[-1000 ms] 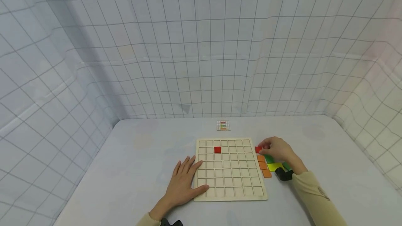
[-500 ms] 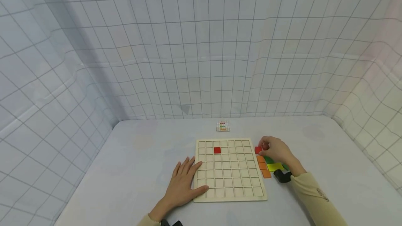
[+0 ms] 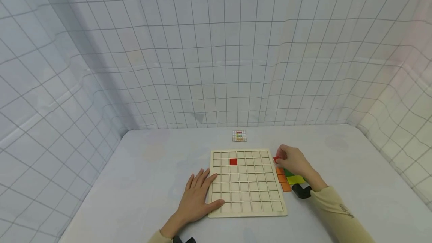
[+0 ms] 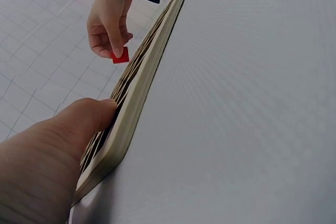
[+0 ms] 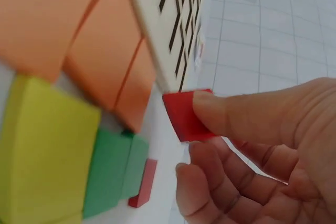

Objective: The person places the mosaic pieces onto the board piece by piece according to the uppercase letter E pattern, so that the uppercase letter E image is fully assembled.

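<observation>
My left hand rests with spread fingers over the left edge of a pale wooden grid board, its thumb on the near left cells. A red square tile sits in a cell of the board's second row from the far side. Beyond the board's right edge, my right hand pinches another red square tile between thumb and fingers. That tile is tilted and looks raised off the table in the right wrist view. The left wrist view shows it too, past the board.
Orange tiles lie in a column along the board's right edge. Beside them are yellow tiles, green tiles and a further red tile. A small card with a coloured grid pattern lies beyond the board.
The right hand has taken hold of the red tile by the board's right edge and tilted it up, shifting slightly left and away. The left hand stays on the board.
</observation>
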The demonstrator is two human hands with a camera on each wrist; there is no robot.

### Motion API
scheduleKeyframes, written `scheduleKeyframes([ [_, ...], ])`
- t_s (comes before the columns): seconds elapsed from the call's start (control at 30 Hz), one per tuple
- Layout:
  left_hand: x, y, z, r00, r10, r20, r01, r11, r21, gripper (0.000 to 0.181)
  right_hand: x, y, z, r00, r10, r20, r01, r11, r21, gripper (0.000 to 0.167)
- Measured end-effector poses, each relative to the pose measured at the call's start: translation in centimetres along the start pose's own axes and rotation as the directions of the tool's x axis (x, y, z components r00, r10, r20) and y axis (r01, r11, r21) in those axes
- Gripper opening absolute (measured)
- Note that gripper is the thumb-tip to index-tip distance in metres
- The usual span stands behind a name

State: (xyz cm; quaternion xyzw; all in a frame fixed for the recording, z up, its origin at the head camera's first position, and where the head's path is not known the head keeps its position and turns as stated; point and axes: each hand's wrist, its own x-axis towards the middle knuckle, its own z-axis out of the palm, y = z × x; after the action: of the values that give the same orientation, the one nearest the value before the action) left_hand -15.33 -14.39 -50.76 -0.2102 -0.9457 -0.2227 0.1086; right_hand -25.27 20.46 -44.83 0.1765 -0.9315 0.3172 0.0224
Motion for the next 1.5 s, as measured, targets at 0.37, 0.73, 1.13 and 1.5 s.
scheduleKeyframes([
  [0.37,0.2,0.0,-0.1,1.000,-0.008,0.022,0.008,1.000,0.002,0.081,1.7,-2.6,2.2,0.989,-0.140,-0.053,0.144,0.986,0.088,0.011],
  [0.73,0.2,-0.2,-0.2,0.999,-0.016,0.036,0.015,1.000,0.014,0.082,3.7,-5.0,4.5,0.979,-0.202,0.041,0.191,0.965,0.180,0.010],
  [1.13,0.1,0.1,-0.4,1.000,0.003,0.018,-0.003,1.000,-0.009,0.081,4.4,-6.2,5.8,0.980,-0.151,0.132,0.122,0.971,0.206,0.007],
  [1.5,0.2,0.0,-0.4,1.000,0.006,0.027,-0.006,1.000,-0.005,0.081,4.5,-6.1,6.2,0.984,-0.137,0.110,0.120,0.982,0.145,0.007],
])
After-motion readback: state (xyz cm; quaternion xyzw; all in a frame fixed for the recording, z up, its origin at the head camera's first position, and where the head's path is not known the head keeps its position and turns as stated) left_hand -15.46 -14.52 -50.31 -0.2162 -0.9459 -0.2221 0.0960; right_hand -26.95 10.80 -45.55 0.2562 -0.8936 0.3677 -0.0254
